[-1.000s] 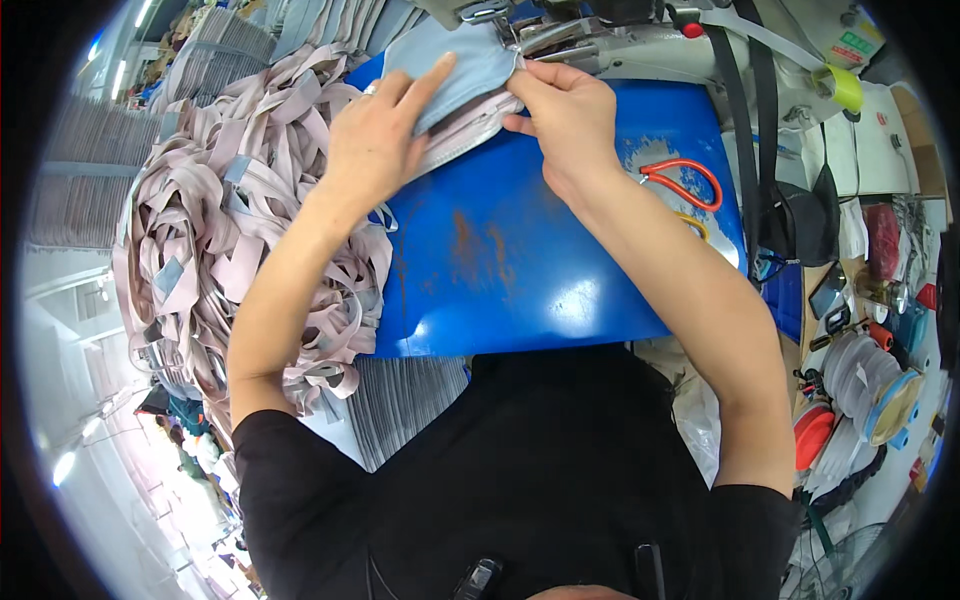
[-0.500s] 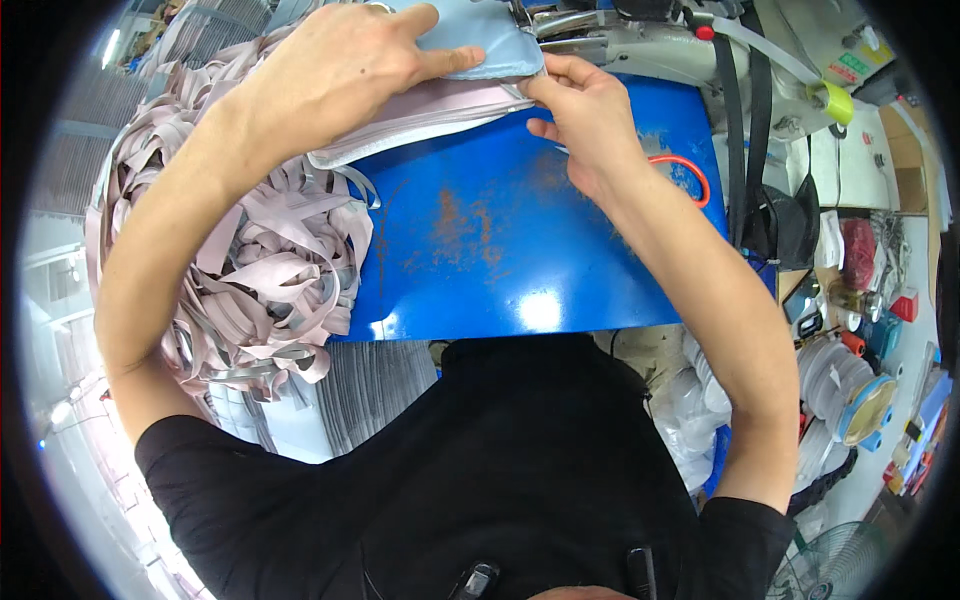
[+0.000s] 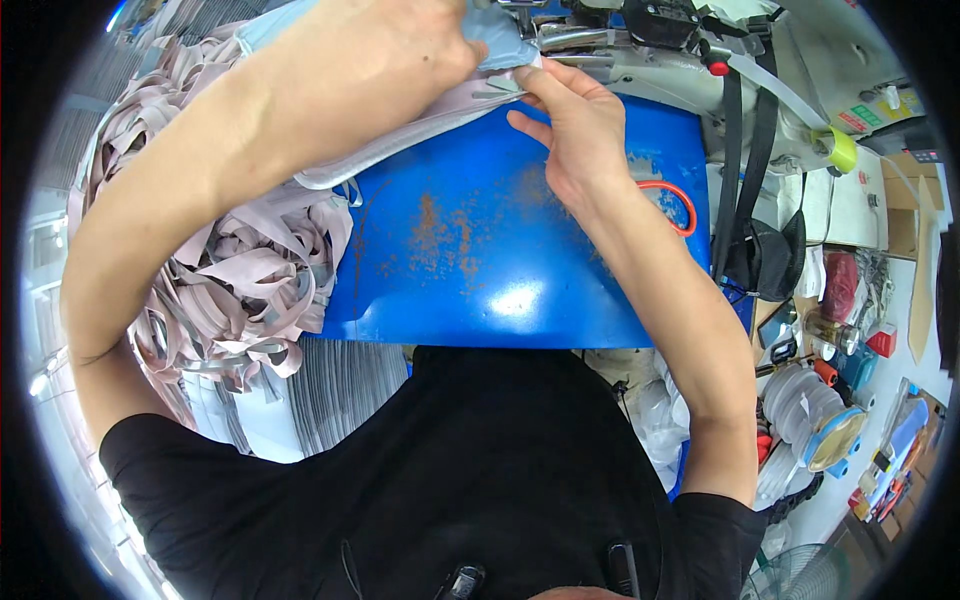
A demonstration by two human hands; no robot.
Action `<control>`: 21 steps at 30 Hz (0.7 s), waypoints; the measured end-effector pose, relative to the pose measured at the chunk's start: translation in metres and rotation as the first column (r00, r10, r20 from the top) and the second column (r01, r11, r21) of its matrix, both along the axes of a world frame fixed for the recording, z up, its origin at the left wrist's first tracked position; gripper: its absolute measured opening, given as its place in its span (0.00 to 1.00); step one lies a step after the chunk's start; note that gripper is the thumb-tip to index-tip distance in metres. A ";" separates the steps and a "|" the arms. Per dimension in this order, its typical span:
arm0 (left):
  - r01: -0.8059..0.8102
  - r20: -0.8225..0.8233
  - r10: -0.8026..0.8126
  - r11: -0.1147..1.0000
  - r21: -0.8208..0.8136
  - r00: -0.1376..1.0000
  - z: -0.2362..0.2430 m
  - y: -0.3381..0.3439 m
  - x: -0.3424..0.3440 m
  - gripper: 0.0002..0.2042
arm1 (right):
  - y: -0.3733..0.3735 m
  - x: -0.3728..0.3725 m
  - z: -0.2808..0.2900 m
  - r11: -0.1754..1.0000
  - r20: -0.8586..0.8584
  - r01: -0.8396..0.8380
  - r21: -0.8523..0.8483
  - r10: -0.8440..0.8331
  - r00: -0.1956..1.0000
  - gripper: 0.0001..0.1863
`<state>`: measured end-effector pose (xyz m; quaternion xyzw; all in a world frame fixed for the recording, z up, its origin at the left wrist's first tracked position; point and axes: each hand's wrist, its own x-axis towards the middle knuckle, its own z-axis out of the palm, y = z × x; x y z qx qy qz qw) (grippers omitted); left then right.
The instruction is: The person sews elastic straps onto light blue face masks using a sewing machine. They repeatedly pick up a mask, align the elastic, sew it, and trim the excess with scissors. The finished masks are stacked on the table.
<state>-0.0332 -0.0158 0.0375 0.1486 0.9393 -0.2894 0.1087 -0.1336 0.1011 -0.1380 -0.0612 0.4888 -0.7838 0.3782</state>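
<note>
- Across the far side of the blue table [image 3: 580,275], a layered cloth [image 3: 505,42] is seen: smooth, softly creased light blue above pale pink, with a paler curved border toward the near left.
- Tabletop: glossy, marked by rust-coloured worn patches.
- To the left, a loose heap of pink-grey strips [image 3: 255,260] is noted, flat, ribbon-like, looped and tangled; grey sheets [image 3: 345,395] are stacked close and even, nearer.
- Right hand [image 3: 580,120]: cloth's right edge is pinched between closed fingertips; one lower finger is held apart from it, over the tabletop.
- Left hand [image 3: 415,45]: laid over the cloth, digits bent, one tip set against the light-blue layer; whether cloth is gripped or only pressed cannot be told.
- Far right of the cloth, metal parts of a pale machine [image 3: 665,82] are placed just beside it.
- Left fingers are mostly hidden or cut off by the far border; much of the cloth is covered by the left forearm.
- Red loop handle [image 3: 690,208] is partly covered by the right wrist.
</note>
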 end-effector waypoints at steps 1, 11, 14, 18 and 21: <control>-0.011 -0.038 0.010 1.000 -0.013 0.999 -0.005 0.002 0.002 0.12 | 0.000 0.001 0.000 1.000 0.005 -0.004 0.013 0.004 1.000 0.14; -0.116 -0.284 0.153 0.983 0.143 0.946 -0.058 0.045 0.004 0.17 | 0.001 0.001 -0.011 0.993 0.080 0.061 -0.097 -0.053 0.995 0.13; -0.232 -0.293 0.290 0.948 0.218 0.911 -0.067 0.059 -0.002 0.13 | 0.003 0.000 -0.012 0.987 0.096 0.070 -0.146 -0.056 0.994 0.14; -0.194 -0.369 0.317 0.922 0.334 0.874 -0.086 0.061 -0.014 0.10 | 0.003 0.002 -0.019 0.973 0.117 0.053 -0.226 -0.027 0.993 0.15; -0.292 -0.325 0.417 0.883 0.368 0.849 -0.095 0.062 -0.023 0.10 | 0.009 0.003 -0.022 0.975 -0.006 0.020 -0.222 -0.022 1.000 0.16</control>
